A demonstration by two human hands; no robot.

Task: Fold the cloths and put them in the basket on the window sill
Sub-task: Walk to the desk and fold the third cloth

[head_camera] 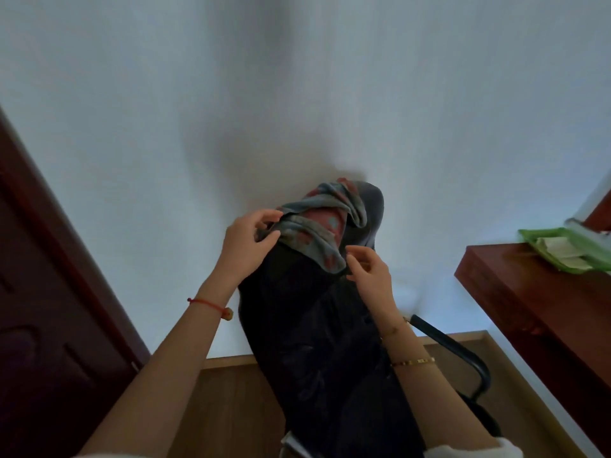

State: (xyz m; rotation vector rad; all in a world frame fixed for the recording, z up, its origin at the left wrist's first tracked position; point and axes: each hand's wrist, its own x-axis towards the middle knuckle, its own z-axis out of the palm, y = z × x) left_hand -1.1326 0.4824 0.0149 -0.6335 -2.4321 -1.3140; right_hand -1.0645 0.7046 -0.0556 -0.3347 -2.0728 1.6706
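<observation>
My left hand (246, 239) pinched one end of the patterned cloth (317, 233). It lay bunched over the dark chair back (307, 319), long axis slanting between my hands. My right hand (368, 279) curled at its other end, grip unclear.

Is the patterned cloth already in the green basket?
No: the patterned cloth lies draped over the dark chair back, held by the left hand, apart from the green basket.

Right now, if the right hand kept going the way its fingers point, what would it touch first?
Most likely the patterned cloth: the right hand points at its lower edge, draped over the dark chair back. Whether they already touch is unclear.
</observation>
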